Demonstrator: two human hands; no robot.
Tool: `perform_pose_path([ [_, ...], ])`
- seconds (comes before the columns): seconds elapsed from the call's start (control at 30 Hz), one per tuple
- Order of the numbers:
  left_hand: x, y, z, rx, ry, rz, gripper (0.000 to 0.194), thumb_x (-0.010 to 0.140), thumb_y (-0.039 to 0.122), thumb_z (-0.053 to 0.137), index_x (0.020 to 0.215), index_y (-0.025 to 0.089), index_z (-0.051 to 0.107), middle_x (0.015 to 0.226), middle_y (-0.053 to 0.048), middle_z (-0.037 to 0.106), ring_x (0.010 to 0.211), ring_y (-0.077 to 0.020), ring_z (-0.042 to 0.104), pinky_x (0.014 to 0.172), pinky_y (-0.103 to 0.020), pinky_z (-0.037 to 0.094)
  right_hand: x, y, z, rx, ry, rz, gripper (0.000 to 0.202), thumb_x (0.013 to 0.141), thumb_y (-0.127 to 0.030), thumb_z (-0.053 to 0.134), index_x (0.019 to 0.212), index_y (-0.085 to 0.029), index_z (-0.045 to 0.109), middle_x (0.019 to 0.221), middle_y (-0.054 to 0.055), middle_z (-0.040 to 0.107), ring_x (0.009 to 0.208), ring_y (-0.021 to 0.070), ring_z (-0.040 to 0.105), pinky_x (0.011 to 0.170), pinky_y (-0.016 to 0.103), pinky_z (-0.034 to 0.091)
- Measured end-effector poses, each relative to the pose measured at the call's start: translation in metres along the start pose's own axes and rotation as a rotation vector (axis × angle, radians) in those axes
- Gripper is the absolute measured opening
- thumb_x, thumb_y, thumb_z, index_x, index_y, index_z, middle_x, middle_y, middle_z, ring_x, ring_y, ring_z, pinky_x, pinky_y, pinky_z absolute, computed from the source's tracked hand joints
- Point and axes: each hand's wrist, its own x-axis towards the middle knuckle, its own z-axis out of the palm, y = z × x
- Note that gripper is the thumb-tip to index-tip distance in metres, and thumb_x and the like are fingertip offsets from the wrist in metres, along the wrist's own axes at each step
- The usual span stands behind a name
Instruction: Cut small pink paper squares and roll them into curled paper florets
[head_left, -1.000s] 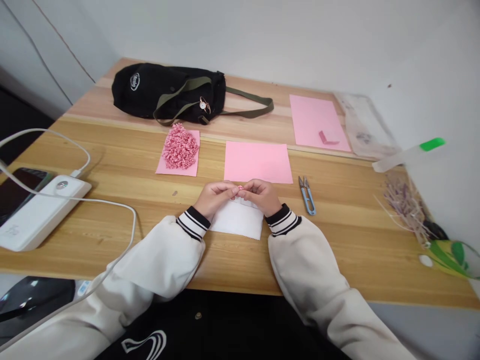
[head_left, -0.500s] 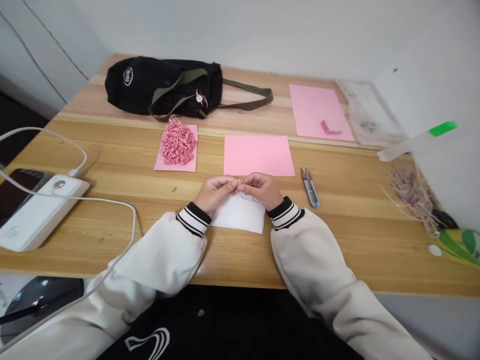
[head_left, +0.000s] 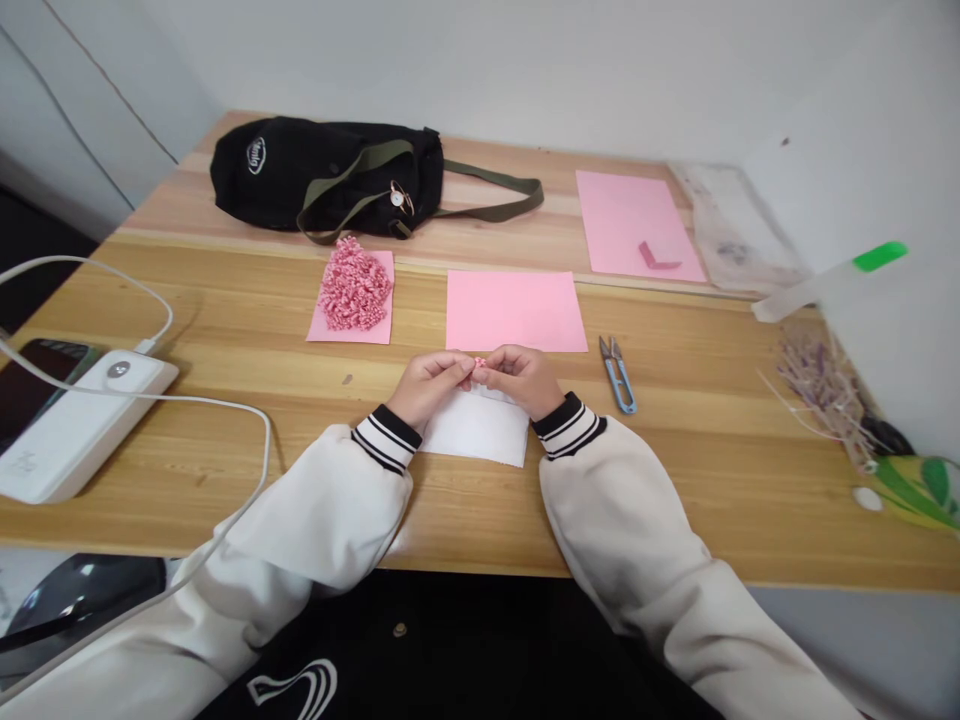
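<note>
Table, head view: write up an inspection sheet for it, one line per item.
Surface: wooden table, small dark mark left of the hands.
Things: pink bit between both hands' fingers, white sheet below; pink bundle on card; snips at right.
Clutter: bag with watch on it; power bank beside phone; dried stems far right.
Hands: left and right pinch the bit.
Cables: white cable crosses the left sleeve.
Surroundings: pale wall behind; other people, nothing seen.
</note>
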Motion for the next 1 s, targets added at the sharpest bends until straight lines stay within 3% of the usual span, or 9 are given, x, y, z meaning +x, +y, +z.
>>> perform_pose_path([
  [0.37,-0.0008,0.0012,0.0012,-0.039,-0.01,-0.032,0.027,0.062,0.041,0.071,0.065,0.014,0.068,0.055,0.001,0.057,0.057,-0.0098,0.049,0.06,-0.024,0.04,0.0002,0.0005,-0.0002,-0.012,-0.002,0.003,0.034,0.053,-0.043,0.074,0.058,-0.016,0.054,0.052,-0.005,0.051,0.048,0.0061,0.042,0.048,0.023,0.033],
  [0.67,0.0005,-0.0006,0.0019,-0.021,0.028,0.037,0.027,0.064,0.04,0.07,0.07,0.014,0.068,0.059,0.001,0.057,0.057,-0.0088,0.048,0.058,-0.023,0.039,0.0001,-0.0009,0.001,0.043,-0.031,0.01,0.033,0.053,-0.042,0.074,0.063,-0.016,0.058,0.054,-0.004,0.056,0.051,0.0068,0.047,0.051,0.023,0.037],
  [1.0,-0.0002,0.001,0.001,0.011,-0.006,0.059,0.027,0.067,0.042,0.067,0.069,0.015,0.068,0.057,0.0,0.055,0.058,-0.0106,0.047,0.06,-0.025,0.038,-0.0004,-0.0046,-0.0029,-0.064,-0.069,-0.039,0.032,0.064,-0.047,0.066,0.062,-0.016,0.057,0.054,-0.003,0.055,0.052,0.0078,0.048,0.052,0.024,0.04],
])
